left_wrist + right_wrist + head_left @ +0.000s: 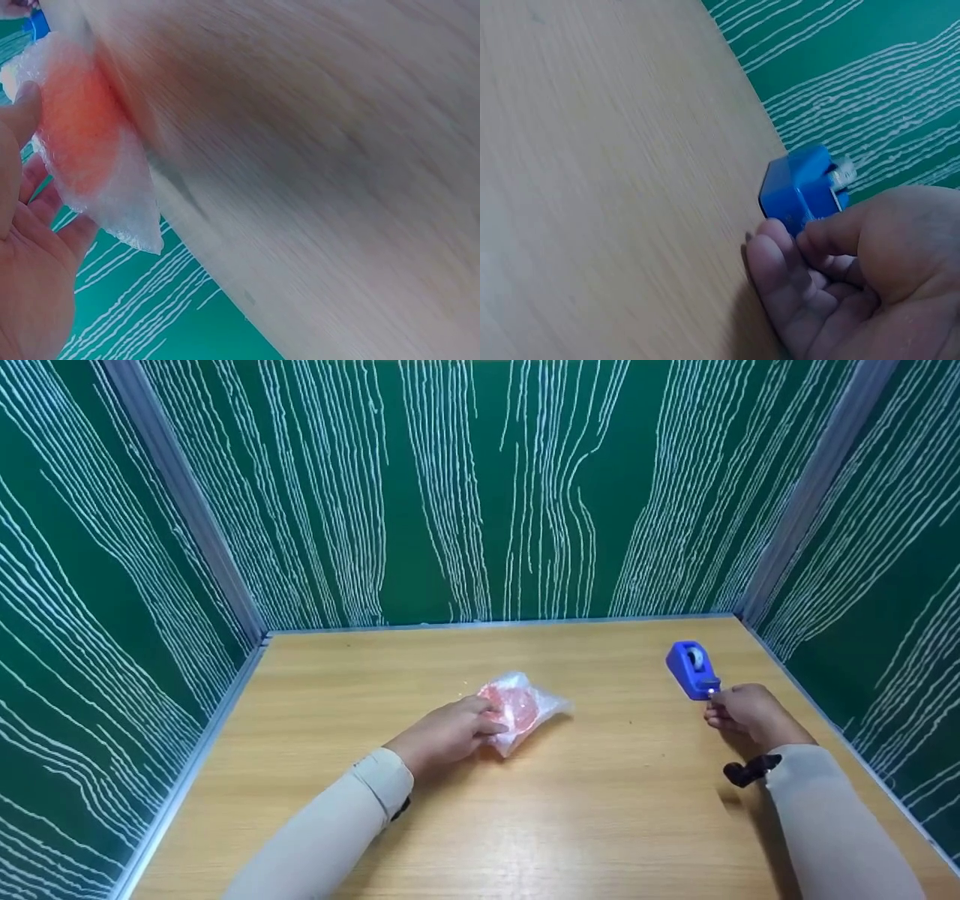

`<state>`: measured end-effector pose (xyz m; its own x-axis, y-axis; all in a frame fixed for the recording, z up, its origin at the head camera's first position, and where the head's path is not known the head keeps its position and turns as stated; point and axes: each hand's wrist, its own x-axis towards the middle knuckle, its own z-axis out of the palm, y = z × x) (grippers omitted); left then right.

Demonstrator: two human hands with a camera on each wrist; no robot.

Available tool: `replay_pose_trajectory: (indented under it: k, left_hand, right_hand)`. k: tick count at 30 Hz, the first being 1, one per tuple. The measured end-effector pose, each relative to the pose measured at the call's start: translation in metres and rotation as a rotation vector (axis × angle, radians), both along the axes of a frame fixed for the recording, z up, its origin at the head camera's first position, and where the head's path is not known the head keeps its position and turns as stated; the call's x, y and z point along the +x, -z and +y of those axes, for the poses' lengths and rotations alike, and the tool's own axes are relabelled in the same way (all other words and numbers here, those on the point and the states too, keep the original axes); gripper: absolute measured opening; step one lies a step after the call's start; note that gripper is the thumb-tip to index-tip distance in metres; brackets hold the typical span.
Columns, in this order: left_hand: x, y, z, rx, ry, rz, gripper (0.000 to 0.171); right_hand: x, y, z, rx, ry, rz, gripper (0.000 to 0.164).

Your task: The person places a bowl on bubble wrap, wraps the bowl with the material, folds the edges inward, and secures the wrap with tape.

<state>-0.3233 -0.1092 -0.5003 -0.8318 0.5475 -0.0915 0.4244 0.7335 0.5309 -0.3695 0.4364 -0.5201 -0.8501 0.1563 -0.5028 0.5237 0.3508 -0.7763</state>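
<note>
A red-orange round object in clear bubble wrap (pixel 529 706) lies near the middle of the table. My left hand (pixel 442 735) holds its left side, thumb on the near face and fingers behind, as the left wrist view shows of the wrapped bundle (pixel 79 124). Toward the right stands a blue tape dispenser (pixel 681 666) with a roll of clear tape (pixel 696 660) in it. At the dispenser's front end, my right hand (pixel 754 714) pinches the tape end between thumb and forefinger. In the right wrist view the fingertips (pixel 769 255) partly hide that end of the dispenser.
The wooden table (pixel 315 697) is bordered at the back and sides by green panels (pixel 420 585) with white wavy lines. Grey metal posts (pixel 202 510) stand at the corners. A dark strap piece (pixel 750 771) sticks out from the right sleeve.
</note>
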Motion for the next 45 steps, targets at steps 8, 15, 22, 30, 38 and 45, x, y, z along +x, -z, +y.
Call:
replay_pose_trajectory:
  k: [8, 15, 22, 30, 38, 45]
  left_hand:
    - [-0.001, 0.001, 0.0, 0.026, -0.047, -0.051, 0.045]
    - [-0.004, 0.002, -0.002, -0.081, 0.09, 0.127, 0.035]
    - [-0.005, 0.005, -0.001, 0.025, -0.008, -0.002, 0.043]
    - [-0.005, 0.004, 0.0, -0.016, 0.057, 0.076, 0.041]
    - [-0.004, 0.002, 0.0, -0.043, 0.071, 0.097, 0.041]
    - [-0.004, 0.002, 0.001, 0.066, -0.007, -0.021, 0.037]
  right_hand:
    - [0.0, -0.002, 0.003, -0.032, -0.059, 0.008, 0.059]
    - [0.0, -0.012, -0.006, 0.03, -0.13, -0.003, 0.065]
    - [-0.002, -0.042, -0.063, 0.261, -0.441, 0.2, 0.051]
    - [0.002, -0.072, -0.155, 0.336, -0.698, 0.437, 0.026]
    - [0.004, -0.087, -0.233, 0.414, -0.976, 0.518, 0.018]
    - [0.001, -0.089, -0.283, 0.519, -1.156, 0.51, 0.013]
